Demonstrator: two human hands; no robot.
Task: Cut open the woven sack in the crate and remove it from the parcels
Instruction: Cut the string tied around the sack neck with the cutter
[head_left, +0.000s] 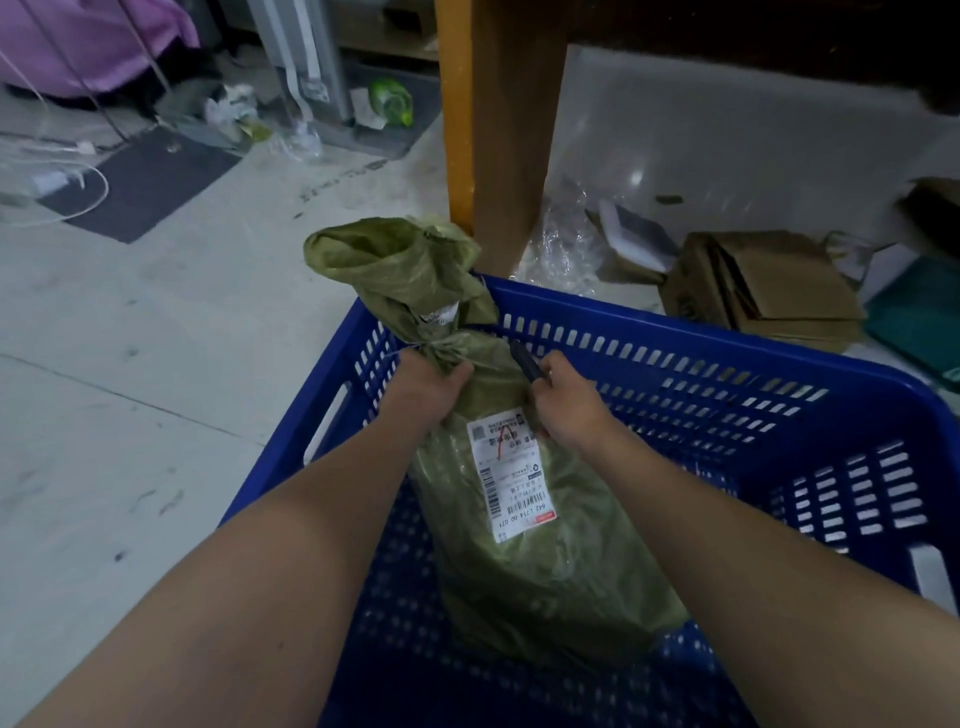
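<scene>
The left grip is clenching the cinched, string-tied neck of the olive woven sack, while the right grip is curling round a dark, slim cutter touching the crinkled weave just beside that neck. The bulging sack, bearing a white printed label, is lying inside the blue perforated plastic crate, which is sitting on the pale concrete floor.
</scene>
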